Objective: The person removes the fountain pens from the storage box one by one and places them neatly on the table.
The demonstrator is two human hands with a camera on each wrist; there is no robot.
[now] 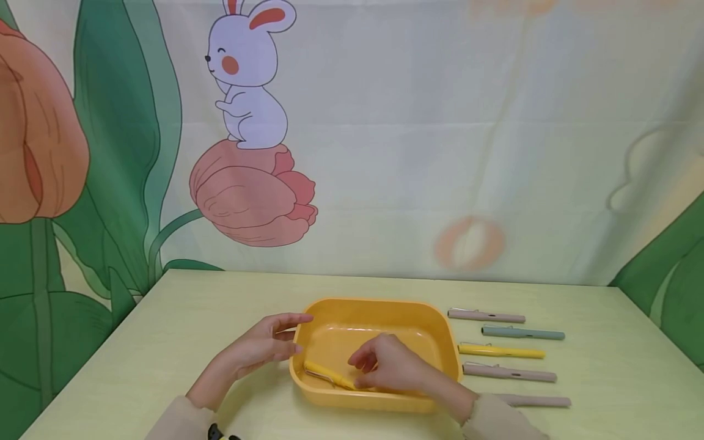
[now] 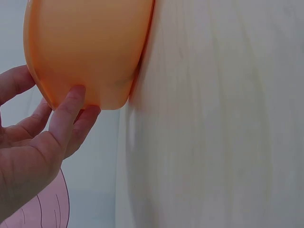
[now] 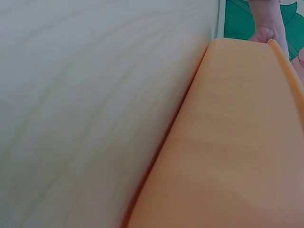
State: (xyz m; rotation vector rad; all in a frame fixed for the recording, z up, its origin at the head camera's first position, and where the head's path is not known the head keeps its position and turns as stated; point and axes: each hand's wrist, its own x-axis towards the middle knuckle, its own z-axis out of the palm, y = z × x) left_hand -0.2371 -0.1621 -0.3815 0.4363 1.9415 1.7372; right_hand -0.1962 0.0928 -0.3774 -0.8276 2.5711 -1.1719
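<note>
A yellow tray (image 1: 379, 400) with raised walls and rounded corners sits on the table. My left hand (image 1: 261, 345) grips its left end, the thumb low on the outer wall and other fingers at the rim; the left wrist view shows this hold (image 2: 47, 133) closely. Inside the tray, at the front left, lies a yellow pen (image 1: 330, 375) with a metal clip. Over the tray's front part is my right hand (image 1: 393, 366), fingers loosely bent, its thumb close to the pen's right end. A gap shows between thumb and forefinger. The tray wall hides this hand in the right wrist view.
Right of the tray several pens lie in a column: a pinkish one (image 1: 489, 316), a green one (image 1: 522, 333), a yellow one (image 1: 503, 351) and further pinkish ones (image 1: 511, 373). My right forearm partly covers the nearest pen (image 1: 541, 401). Behind the table hangs a printed cloth (image 1: 385, 153).
</note>
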